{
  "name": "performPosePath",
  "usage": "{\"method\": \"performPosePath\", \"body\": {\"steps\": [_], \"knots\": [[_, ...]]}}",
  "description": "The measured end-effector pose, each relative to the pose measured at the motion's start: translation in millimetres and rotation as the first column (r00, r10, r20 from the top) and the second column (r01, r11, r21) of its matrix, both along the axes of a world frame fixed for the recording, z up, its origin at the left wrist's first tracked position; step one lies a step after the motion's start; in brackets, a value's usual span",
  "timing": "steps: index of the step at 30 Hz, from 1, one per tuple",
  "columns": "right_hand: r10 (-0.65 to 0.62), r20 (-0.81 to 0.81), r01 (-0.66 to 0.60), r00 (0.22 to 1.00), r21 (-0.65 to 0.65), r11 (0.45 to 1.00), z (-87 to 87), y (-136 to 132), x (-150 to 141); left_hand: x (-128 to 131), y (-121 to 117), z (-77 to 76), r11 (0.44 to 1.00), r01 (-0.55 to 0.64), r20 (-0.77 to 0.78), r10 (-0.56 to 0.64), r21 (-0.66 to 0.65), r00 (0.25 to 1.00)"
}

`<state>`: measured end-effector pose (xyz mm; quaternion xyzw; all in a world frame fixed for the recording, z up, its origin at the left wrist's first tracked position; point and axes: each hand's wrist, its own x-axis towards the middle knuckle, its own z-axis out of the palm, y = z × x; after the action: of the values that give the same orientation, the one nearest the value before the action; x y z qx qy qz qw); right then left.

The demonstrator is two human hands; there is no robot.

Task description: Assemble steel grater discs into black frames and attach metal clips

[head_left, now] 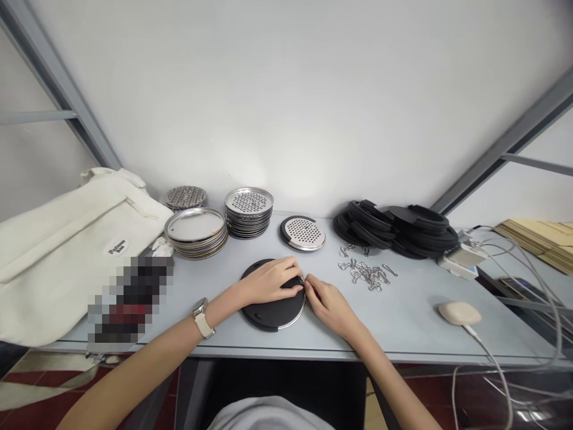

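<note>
A round black disc [268, 310] with a metal rim along its lower right lies on the grey table [403, 316] in front of me. My left hand [268, 279] rests on top of the disc, fingers curled toward its right edge. My right hand [329, 304] meets it there, fingertips pinched at the rim on something too small to make out. A watch is on my left wrist.
Behind stand stacks of metal trays [196, 232] and perforated metal discs [249, 210], one assembled disc [303, 233], a pile of black rings [394, 230] and several small metal clips [367, 272]. A white bag [67, 245] lies left; a mouse [459, 312] and cables lie right.
</note>
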<state>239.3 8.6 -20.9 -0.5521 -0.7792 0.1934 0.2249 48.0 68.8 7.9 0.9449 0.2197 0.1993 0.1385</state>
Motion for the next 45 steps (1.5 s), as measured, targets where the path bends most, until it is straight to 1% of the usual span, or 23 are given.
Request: {"method": "performPosePath", "body": {"steps": [5, 10, 17, 29, 34, 40, 45], "knots": [[0.004, -0.01, -0.004, 1.0, 0.003, 1.0, -0.7, -1.1, 1.0, -0.3, -0.3, -0.2, 1.0, 0.002, 0.008, -0.002, -0.021, 1.0], [0.008, 0.01, -0.008, 1.0, 0.004, 1.0, -1.6, -0.5, 1.4, 0.1, -0.3, -0.4, 1.0, -0.01, 0.009, 0.01, -0.001, 1.0], [0.02, 0.033, -0.02, 0.999, 0.001, 1.0, -1.1, 0.3, 2.0, 0.9, 0.0, 0.3, 0.998, 0.058, 0.026, -0.059, 0.036, 0.998], [0.035, 0.006, -0.035, 0.999, -0.006, 0.999, -4.4, 0.9, 4.0, 0.7, 1.5, 0.5, 0.995, 0.092, 0.053, -0.09, -0.035, 0.995], [0.03, -0.027, -0.03, 0.999, -0.021, 0.999, -1.5, -0.1, 3.5, 0.9, 2.6, -1.1, 0.992, 0.096, 0.075, -0.09, -0.077, 0.993], [0.039, -0.037, -0.039, 0.999, 0.007, 0.999, 2.1, -2.1, 2.1, 1.5, 1.8, -0.6, 0.99, 0.077, 0.083, -0.068, -0.115, 0.994], [0.021, 0.002, -0.021, 1.0, 0.015, 1.0, 1.1, -1.5, 1.9, 1.5, 1.6, 0.1, 0.991, 0.071, 0.08, -0.062, -0.116, 0.995]]}}
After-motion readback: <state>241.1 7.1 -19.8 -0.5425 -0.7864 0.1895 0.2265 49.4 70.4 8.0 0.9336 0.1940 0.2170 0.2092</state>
